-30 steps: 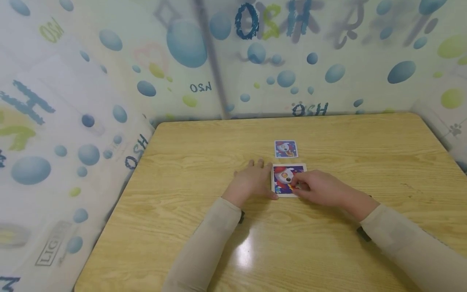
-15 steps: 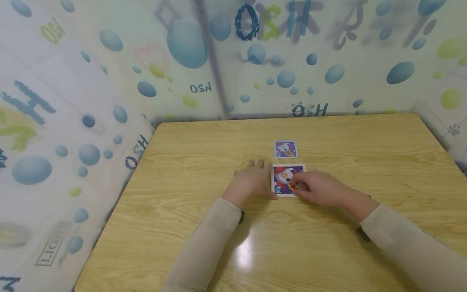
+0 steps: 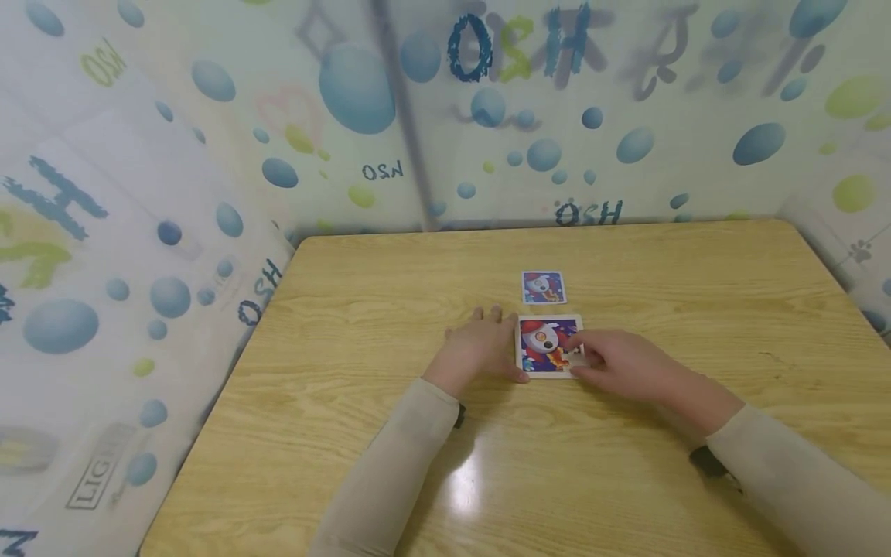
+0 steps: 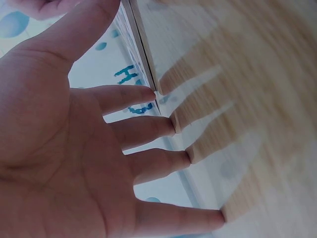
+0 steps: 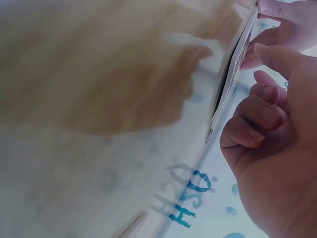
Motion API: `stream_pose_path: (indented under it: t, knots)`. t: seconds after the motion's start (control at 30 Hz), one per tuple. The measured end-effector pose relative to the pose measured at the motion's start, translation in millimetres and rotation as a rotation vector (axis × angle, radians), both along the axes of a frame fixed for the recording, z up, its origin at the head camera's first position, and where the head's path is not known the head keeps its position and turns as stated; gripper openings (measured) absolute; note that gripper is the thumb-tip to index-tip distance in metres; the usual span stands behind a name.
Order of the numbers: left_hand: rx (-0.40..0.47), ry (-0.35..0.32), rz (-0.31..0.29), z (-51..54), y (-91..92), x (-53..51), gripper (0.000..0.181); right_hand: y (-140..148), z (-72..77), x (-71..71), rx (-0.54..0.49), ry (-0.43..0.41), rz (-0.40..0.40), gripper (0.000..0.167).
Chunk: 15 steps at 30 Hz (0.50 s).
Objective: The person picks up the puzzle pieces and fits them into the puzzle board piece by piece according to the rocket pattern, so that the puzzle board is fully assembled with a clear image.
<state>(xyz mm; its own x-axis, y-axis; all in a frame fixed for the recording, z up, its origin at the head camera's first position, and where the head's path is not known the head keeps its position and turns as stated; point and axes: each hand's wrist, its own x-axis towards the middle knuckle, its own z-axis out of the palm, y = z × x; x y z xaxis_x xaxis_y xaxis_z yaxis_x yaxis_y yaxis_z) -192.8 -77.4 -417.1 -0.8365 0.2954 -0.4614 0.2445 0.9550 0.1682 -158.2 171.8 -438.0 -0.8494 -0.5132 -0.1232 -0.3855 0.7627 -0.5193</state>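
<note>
A square picture board with a white border lies flat on the table; it shows a white, big-eyed figure on red and purple. My left hand rests along its left edge, fingers spread, with the thumb at the near corner. In the left wrist view its fingertips touch the tabletop. Over the board's right side is my right hand, fingers curled, thumb and index finger apart. A pale patch shows between them. Whether the fingertips hold a small piece is hidden. From the right wrist, the board appears edge-on.
Just beyond the board lies a smaller card with the same picture. The wooden table extends around both. A wall covering with blue bubbles and letters rises behind the table's far edge.
My right hand has shifted slightly right across the board, uncovering more of the picture and the pale patch at its right side. The left hand stays at the left edge.
</note>
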Motion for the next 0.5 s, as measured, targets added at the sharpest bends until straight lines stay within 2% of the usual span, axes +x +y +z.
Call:
stream_pose_path:
  t: [0.27,0.5]
  knots:
    - [0.003,0.000,0.004,-3.2,0.0,-1.5,0.113,36.4,-1.0,18.8,0.035,0.068,-0.067,0.035]
    - [0.003,-0.001,0.015,-4.6,0.6,-1.9,0.113,77.0,-3.1,29.9,0.035,0.129,-0.106,0.036]
